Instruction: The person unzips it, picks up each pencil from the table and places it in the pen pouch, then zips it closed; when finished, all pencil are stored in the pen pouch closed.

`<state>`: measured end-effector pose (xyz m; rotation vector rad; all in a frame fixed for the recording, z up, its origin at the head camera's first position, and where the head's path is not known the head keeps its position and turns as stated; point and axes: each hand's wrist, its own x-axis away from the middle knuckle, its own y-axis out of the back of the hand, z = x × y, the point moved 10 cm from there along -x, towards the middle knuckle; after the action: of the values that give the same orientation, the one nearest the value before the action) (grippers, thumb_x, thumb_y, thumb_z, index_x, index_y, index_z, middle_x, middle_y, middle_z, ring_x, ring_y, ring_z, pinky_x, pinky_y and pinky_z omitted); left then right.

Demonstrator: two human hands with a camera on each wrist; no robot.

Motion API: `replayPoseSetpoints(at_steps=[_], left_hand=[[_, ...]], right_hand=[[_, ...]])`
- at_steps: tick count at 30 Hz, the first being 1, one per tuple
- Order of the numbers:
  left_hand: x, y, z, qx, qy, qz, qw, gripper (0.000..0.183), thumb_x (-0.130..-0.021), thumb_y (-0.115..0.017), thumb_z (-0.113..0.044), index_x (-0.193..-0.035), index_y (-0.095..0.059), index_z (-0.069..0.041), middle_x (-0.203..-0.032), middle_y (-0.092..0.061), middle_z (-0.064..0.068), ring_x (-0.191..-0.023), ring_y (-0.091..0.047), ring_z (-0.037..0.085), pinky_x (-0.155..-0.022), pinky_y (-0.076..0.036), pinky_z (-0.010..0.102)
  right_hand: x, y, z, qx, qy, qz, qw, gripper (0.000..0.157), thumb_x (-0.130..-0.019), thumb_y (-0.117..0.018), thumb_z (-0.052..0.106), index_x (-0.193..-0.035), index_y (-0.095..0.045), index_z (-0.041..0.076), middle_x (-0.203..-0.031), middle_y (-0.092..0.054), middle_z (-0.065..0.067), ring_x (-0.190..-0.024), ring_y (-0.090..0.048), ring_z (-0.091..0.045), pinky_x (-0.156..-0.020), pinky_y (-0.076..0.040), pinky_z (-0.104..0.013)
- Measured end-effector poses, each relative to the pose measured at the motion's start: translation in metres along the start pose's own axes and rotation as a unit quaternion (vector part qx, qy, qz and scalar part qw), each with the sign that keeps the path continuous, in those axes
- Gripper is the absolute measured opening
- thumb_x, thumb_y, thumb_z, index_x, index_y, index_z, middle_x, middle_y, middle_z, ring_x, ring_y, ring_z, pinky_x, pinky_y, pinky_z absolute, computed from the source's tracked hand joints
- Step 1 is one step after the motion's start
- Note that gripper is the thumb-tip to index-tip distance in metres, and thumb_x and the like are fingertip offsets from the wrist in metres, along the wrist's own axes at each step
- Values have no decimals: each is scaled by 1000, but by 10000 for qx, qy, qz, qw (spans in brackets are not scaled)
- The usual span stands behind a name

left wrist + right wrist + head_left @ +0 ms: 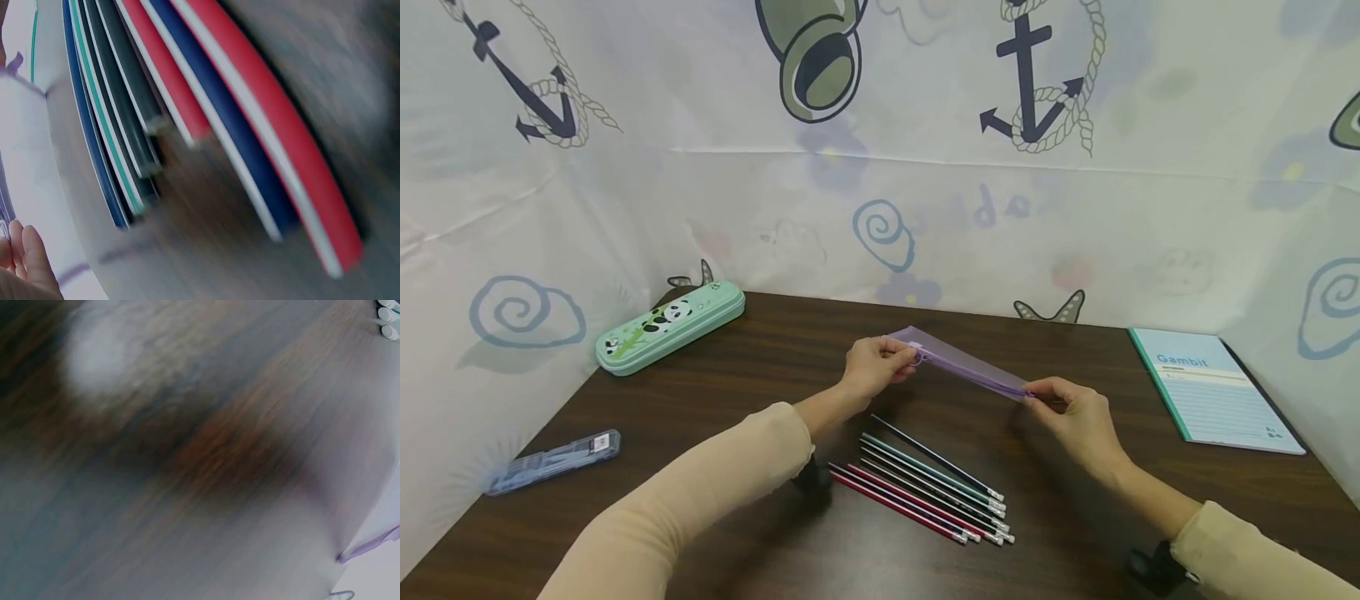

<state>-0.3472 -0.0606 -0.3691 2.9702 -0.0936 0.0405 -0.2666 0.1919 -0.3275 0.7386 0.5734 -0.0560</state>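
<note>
A translucent purple zip pouch [964, 362] is stretched between both hands above the far middle of the table. My left hand [874, 367] pinches its left end, right by the small zip pull [917, 357]. At the other end, the thumb and fingers of my right hand [1078, 417] pinch the pouch's corner. Several striped pencils lie side by side just in front, among them a red pencil [897, 507] and a dark blue pencil [937, 457]. Their white-tipped ends point toward the lower right. In the right wrist view only the pouch's purple edge [372, 545] shows clearly.
A green panda pencil case [673, 325] sits at the back left. Nearer on the left edge lies a clear blue plastic case [557, 460]. A pale blue notebook [1213, 392] rests at the right. Printed cloth hangs around the dark wooden table [722, 521].
</note>
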Motion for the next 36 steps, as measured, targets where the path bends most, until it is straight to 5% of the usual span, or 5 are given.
replayPoseSetpoints(at_steps=[9,20,29,32,36], left_hand=[[-8,30,2,27,90,-294,9995,18,-88,-66,-11,-95,-66,5,-86,-71,16,-82,-70,29,-73,-59,31],[-17,48,3,84,97,-281,9995,21,-90,-62,-10,-102,-64,7,-95,-69,21,-89,-69,31,-82,-57,38],[-11,45,27,907,961,-278,9908,36,-92,-62,-21,-114,-58,6,-113,-65,20,-103,-65,28,-86,-55,31],[-5,45,30,1001,1027,-489,9885,43,-91,-64,-22,-121,-54,6,-118,-61,22,-107,-62,30,-91,-53,34],[4,51,22,782,629,-1162,9881,38,-88,-68,-18,-116,-56,4,-105,-63,17,-98,-65,31,-89,-54,37]], right_hand=[[2,4,-4,-53,-130,63,9999,13,-80,-69,-5,-90,-70,3,-84,-71,-9,-72,-60,6,-62,-50,-6],[2,9,-4,-3,-183,61,9998,12,-81,-69,-4,-91,-70,4,-81,-71,-7,-67,-60,4,-60,-50,-7],[-1,5,-4,-39,-339,-56,9994,10,-82,-69,-2,-91,-70,3,-79,-71,-8,-64,-58,4,-57,-49,-7],[-1,7,-4,-9,-382,-149,9992,9,-82,-70,-2,-90,-71,3,-78,-71,-8,-63,-58,5,-56,-49,-7],[-2,9,-6,2,-406,-214,9989,9,-81,-70,-2,-90,-71,2,-78,-71,-9,-64,-58,7,-55,-49,-7]])
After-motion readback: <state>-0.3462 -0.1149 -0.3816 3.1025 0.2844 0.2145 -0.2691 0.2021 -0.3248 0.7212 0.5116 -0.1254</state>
